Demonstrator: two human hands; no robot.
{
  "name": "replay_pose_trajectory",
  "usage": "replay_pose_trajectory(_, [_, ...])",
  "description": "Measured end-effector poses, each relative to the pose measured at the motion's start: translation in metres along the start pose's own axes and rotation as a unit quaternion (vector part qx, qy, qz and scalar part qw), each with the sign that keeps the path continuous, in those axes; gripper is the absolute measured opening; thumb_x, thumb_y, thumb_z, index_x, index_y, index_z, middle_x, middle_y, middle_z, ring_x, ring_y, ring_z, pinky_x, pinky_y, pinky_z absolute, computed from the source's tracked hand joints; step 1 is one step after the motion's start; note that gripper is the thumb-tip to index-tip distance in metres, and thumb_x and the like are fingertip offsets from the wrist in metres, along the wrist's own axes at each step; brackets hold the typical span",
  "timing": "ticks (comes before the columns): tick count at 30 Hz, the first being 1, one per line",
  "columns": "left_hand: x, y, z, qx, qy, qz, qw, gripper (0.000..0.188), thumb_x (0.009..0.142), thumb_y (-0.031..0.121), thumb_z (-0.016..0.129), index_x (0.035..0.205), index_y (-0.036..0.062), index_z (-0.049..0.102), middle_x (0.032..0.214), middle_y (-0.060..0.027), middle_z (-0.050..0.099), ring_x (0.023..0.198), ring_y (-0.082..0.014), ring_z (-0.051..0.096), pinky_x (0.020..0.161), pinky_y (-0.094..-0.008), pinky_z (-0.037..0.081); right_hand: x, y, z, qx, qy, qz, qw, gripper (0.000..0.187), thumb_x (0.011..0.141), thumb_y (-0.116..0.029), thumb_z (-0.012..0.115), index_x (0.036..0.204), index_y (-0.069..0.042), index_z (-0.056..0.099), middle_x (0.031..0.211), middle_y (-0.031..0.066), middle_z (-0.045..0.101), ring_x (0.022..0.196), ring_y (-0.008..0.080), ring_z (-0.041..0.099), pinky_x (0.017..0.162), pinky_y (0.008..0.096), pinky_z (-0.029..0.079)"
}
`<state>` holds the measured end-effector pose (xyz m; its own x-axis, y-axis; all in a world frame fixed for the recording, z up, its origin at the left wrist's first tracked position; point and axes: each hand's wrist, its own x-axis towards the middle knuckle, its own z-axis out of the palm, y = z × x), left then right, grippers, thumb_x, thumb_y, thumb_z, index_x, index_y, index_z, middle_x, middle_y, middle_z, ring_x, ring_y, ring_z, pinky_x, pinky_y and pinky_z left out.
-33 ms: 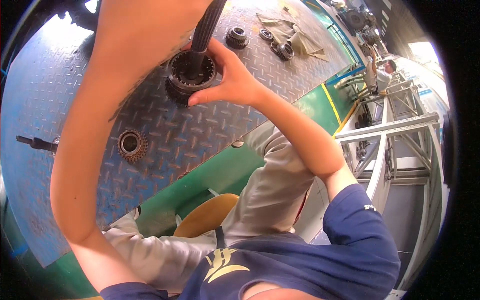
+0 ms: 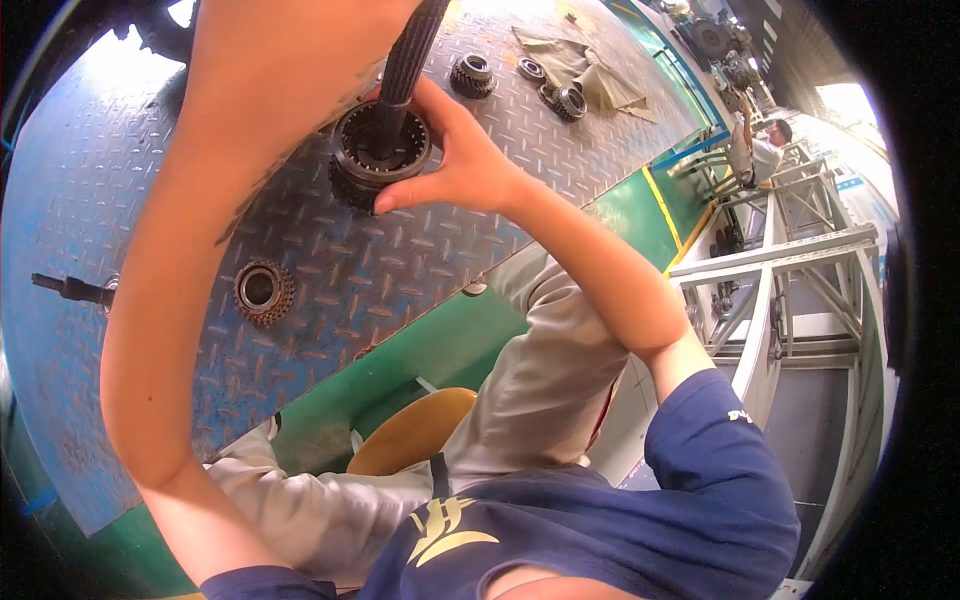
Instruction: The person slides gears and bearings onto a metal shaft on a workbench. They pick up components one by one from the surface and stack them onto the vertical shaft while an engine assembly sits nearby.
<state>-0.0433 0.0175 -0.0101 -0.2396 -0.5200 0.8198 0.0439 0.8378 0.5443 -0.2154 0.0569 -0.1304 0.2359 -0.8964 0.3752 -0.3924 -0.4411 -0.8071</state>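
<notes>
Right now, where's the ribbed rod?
In the head view, the ribbed rod is at top, left of centre, its lower end inside the toothed ring the right hand cups.

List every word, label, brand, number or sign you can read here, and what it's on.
None readable.
Navy shirt, chest: pale yellow emblem, a design with no legible lettering.
Sleeve: small white mark, too small to read.
Toothed ring in the right hand: no marking legible.
Loose gear on the plate: none legible.
</notes>
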Motion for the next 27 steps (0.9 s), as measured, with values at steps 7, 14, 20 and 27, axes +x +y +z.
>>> replay_pose_trajectory(7, [0.006, -0.006, -0.005, -0.144, -0.014, -0.061, 0.988, 0.024, 0.090, 0.002, 0.075, 0.112, -0.0090, 0.072, 0.092, -0.0101, 0.076, 0.078, -0.0106, 0.068, 0.070, -0.0245, 0.055, -0.005, -0.001, 0.002, -0.103, 0.000, -0.010, 0.995, 0.103, 0.070, -0.042, 0.095, 0.142, 0.003, 0.037, 0.134, 0.0280, 0.059, 0.133, 0.0404, 0.055, 0.111, 0.0445, 0.043])
replay_pose_trajectory(14, [0.005, -0.019, 0.000, -0.085, 0.007, -0.052, 0.995, 0.026, 0.092, 0.003, 0.073, 0.115, -0.0074, 0.072, 0.094, -0.0080, 0.075, 0.081, -0.0097, 0.067, 0.073, -0.0240, 0.053, 0.001, 0.002, 0.001, -0.108, -0.004, -0.076, 0.991, 0.101, 0.072, -0.044, 0.093, 0.142, 0.005, 0.040, 0.141, 0.0298, 0.053, 0.135, 0.0378, 0.052, 0.112, 0.0431, 0.043])
replay_pose_trajectory(20, [0.005, -0.049, -0.013, -0.013, -0.034, -0.067, 0.997, 0.033, 0.098, 0.008, 0.071, 0.129, -0.0046, 0.068, 0.112, -0.0086, 0.074, 0.098, -0.0123, 0.068, 0.091, -0.0249, 0.053, 0.005, -0.008, -0.007, -0.147, 0.000, -0.103, 0.984, 0.071, 0.067, -0.038, 0.090, 0.116, 0.005, 0.060, 0.111, 0.0263, 0.063, 0.107, 0.0441, 0.062, 0.092, 0.0480, 0.052])
replay_pose_trajectory(27, [0.002, -0.052, -0.019, -0.021, -0.055, -0.085, 0.995, 0.030, 0.103, 0.010, 0.065, 0.130, -0.0034, 0.067, 0.112, -0.0077, 0.074, 0.099, -0.0128, 0.069, 0.089, -0.0251, 0.054, 0.003, -0.004, 0.000, -0.109, 0.048, -0.093, 0.988, 0.081, 0.066, -0.037, 0.094, 0.126, 0.007, 0.060, 0.119, 0.0226, 0.065, 0.113, 0.0394, 0.063, 0.098, 0.0434, 0.052])
